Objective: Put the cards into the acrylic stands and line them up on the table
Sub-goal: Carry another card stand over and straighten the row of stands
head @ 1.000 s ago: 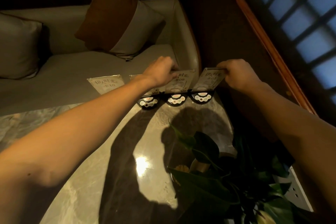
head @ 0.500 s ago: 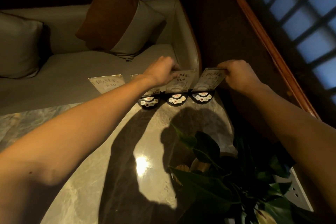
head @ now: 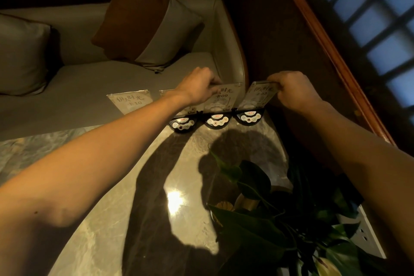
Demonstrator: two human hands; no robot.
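Several clear acrylic stands with cream cards stand in a row along the far edge of the marble table (head: 139, 186). My left hand (head: 198, 87) grips the top of the middle stand marked 09 (head: 224, 101). My right hand (head: 293, 89) grips the top right corner of the rightmost stand (head: 255, 96), which leans back. The leftmost stand, marked 10 (head: 132, 102), is free. My left forearm hides most of another stand (head: 167, 92) between 10 and 09. Three stands show black round bases with white buttons (head: 216, 120).
A potted green plant (head: 280, 215) fills the near right of the table. A white power strip (head: 367, 235) lies beside it. Beyond the table is a grey sofa (head: 89, 78) with a brown-and-grey cushion (head: 145, 20). A wooden rail (head: 331, 51) and lattice window are on the right.
Both hands have stayed on the tops of the same two stands; only slight shifts show in the hands and the stands.
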